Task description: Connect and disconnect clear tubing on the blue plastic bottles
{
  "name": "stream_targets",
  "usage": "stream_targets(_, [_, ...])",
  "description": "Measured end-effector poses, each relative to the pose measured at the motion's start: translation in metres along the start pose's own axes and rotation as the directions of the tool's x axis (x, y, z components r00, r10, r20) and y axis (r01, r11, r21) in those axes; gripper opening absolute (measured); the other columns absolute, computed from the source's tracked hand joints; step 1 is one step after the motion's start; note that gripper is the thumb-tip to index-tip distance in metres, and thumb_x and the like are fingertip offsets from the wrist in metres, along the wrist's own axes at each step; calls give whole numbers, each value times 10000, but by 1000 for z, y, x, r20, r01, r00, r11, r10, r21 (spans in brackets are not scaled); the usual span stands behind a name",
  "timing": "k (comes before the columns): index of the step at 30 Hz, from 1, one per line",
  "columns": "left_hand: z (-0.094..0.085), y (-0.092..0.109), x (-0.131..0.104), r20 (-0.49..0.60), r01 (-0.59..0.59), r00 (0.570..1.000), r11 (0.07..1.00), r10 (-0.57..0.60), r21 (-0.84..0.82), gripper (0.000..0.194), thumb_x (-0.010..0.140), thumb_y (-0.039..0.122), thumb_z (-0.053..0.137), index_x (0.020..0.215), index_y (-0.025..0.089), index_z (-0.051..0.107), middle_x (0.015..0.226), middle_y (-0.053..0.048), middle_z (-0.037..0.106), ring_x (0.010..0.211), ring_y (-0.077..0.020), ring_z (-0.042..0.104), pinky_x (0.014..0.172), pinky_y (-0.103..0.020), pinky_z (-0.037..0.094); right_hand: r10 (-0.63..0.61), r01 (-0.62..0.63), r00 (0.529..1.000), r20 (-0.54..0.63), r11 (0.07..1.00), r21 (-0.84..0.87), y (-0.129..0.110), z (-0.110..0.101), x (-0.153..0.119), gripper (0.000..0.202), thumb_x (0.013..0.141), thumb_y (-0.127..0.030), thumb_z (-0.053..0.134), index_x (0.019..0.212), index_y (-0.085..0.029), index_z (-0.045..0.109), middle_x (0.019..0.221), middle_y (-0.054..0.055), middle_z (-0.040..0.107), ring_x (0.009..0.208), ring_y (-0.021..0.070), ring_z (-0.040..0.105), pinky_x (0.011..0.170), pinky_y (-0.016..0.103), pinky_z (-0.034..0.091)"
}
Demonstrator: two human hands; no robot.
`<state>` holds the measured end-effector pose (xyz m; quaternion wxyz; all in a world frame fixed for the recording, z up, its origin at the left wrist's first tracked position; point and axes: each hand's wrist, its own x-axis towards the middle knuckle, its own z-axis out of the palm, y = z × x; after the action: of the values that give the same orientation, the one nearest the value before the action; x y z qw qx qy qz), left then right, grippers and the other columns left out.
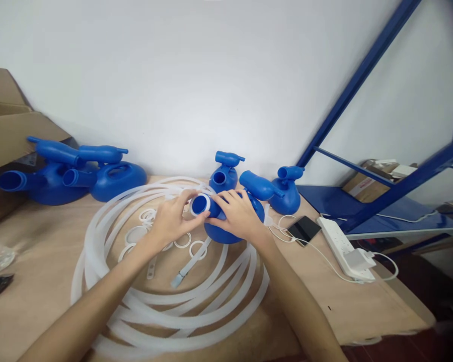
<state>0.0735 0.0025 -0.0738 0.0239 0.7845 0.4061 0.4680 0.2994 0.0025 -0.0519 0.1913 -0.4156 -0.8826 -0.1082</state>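
A blue bottle [224, 234] with a wide round mouth lies in front of me, its neck pointing toward me and to the left. Around the mouth sits a white ring [207, 201]. My left hand [175, 216] grips that ring from the left, thumb below and fingers above. My right hand [237, 213] is wrapped over the bottle's neck. Under and around them lies a coil of translucent hose [94, 241]. Several white rings [182, 240] and a clear tube piece [191, 264] rest inside the coil.
More blue bottles [123, 181] stand at the back left and back right [285, 196]. A cardboard box [18, 136] is at the left edge. On the right are a phone [304, 230], a power strip [335, 241] with a cable, and a blue metal frame [362, 63].
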Motion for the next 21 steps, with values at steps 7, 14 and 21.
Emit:
stream_targets(7, [-7, 1, 3, 302, -96, 950, 994, 75, 56, 508, 1052, 428, 472, 1512, 216, 509, 1378, -119, 699, 1168, -291, 718, 982, -415, 568, -32, 34, 999, -21, 998, 61, 2, 2, 1, 482, 994, -552, 615, 1312, -191, 643, 1284, 135, 727, 1144, 323, 589, 1035, 534, 349])
stream_targets(14, [20, 8, -5, 141, -206, 965, 973, 220, -105, 564, 1045, 332, 554, 1564, 193, 381, 1642, -215, 426, 1560, -342, 385, 1240, -568, 401, -100, 119, 988, -118, 978, 169, 2, 10, 1, 370, 926, -354, 585, 1220, -141, 657, 1142, 139, 759, 1096, 306, 615, 946, 470, 365])
stream_targets(21, [19, 14, -2, 58, -370, 927, 929, 370, -13, 660, 1055, 244, 515, 1658, 209, 249, 1678, -234, 364, 1616, -356, 254, 1251, -613, 371, -125, 154, 969, -216, 980, 127, -2, 11, 2, 343, 915, -341, 528, 1128, -123, 686, 971, 133, 740, 926, 290, 562, 848, 438, 386])
